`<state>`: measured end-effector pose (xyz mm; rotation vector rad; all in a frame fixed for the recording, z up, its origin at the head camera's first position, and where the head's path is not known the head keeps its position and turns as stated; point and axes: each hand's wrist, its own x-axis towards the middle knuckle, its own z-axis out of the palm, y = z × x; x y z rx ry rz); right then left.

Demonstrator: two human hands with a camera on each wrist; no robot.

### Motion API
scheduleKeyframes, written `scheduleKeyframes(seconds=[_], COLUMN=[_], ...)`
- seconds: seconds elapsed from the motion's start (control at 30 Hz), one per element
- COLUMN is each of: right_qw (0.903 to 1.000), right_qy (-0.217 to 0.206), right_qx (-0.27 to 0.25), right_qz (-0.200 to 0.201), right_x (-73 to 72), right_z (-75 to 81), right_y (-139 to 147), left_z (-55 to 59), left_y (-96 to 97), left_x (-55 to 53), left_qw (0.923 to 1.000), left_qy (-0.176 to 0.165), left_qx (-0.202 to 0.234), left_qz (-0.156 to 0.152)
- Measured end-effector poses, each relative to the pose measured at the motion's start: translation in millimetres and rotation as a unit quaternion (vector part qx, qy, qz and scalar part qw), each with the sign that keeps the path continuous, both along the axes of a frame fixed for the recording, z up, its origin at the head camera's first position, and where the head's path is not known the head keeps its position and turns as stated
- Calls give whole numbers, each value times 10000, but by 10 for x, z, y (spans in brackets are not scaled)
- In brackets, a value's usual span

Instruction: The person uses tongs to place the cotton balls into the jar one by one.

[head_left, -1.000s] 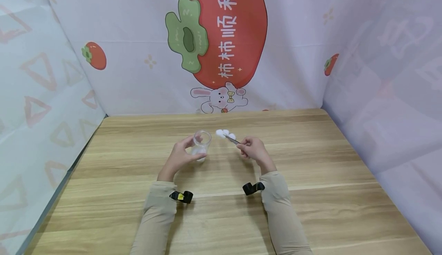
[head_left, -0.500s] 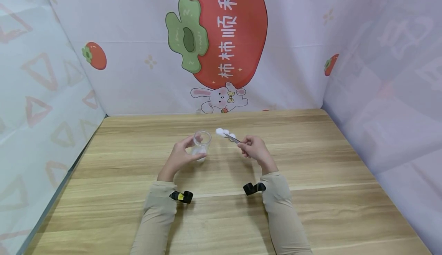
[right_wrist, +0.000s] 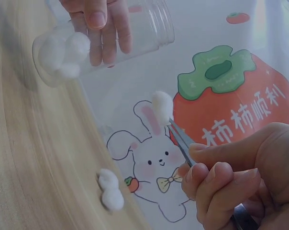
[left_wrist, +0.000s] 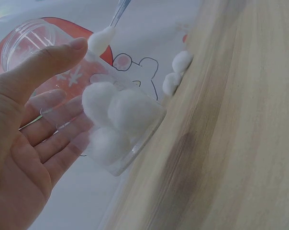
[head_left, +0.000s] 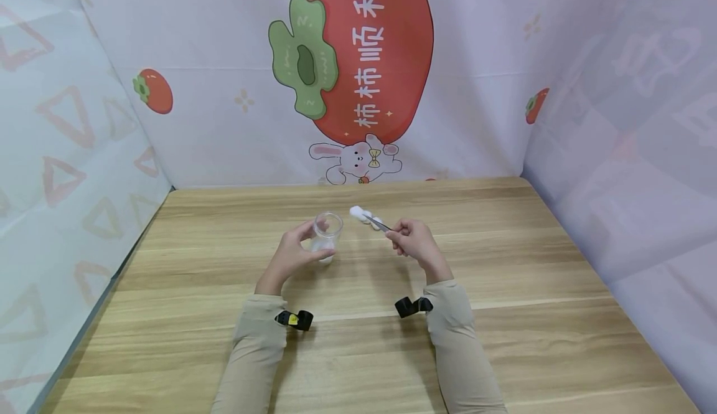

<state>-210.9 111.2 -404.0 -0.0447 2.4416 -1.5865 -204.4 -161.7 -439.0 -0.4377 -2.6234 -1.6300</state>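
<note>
My left hand (head_left: pixel 291 255) grips a clear jar (right_wrist: pixel 149 33), its thumb on the near side and its fingers behind. The jar has no lid on its mouth, and several white cotton balls (left_wrist: pixel 132 110) lie at its bottom. Between the thumb and fingers of my right hand (head_left: pixel 413 239) is a pair of metal tweezers (right_wrist: pixel 182 140). Their tips pinch one cotton ball (right_wrist: pixel 162 108), held above the table to the right of the jar's mouth. Two more cotton balls (right_wrist: pixel 112 196) touch each other on the tabletop below the tweezers.
The wooden table (head_left: pixel 347 352) ends at a printed backdrop (head_left: pixel 213 134) just behind the cotton balls. Cloth walls stand at the left and right. Each wrist carries a black strapped camera (head_left: pixel 302 320).
My right hand has risen slightly, lifting the tweezers and the pinched cotton ball off the tabletop, away from the other two. My left hand and the jar have stayed in place.
</note>
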Motion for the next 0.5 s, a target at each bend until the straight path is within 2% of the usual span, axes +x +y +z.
scheduleKeyframes(seconds=[0.2,0.5], right_qw=[9999,9996], right_qy=[-22,176], right_qx=[-108,-178], right_qz=[0,108], right_x=[26,47], right_z=[41,75], right_y=[5,32], left_z=[1,-13], left_y=[2,-2], left_x=[4,-6], left_qw=[10000,9999], left_qy=[23,123], left_qx=[16,-24], left_qz=[18,5])
